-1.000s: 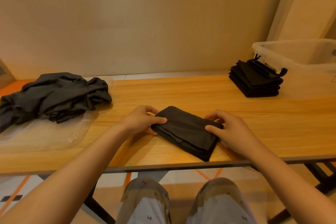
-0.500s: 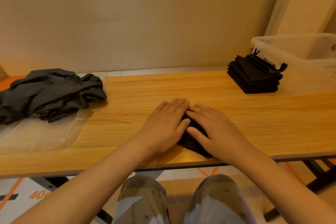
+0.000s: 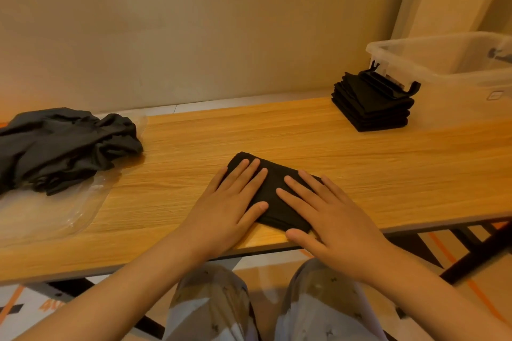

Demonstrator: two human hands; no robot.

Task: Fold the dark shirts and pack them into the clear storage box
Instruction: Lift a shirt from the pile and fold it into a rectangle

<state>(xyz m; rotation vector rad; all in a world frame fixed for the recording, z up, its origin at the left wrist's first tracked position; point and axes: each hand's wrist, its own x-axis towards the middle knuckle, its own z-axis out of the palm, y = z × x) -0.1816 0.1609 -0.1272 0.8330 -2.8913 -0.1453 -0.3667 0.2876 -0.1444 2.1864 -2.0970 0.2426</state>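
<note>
At the near desk (image 3: pixel 277 133) edge our left grip (image 3: pixel 230 202) and right grip (image 3: pixel 329 216) press flat, clasping nothing, on the shirt (image 3: pixel 273 188), the box (image 3: pixel 457 86) far right, nearer the right.

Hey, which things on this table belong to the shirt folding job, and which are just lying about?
Job: folded shirt, pressed flat by left hand and right hand; stack of folded shirts; pile of unfolded shirts; clear storage box.
Lying about: clear plastic sheet under the pile.
</note>
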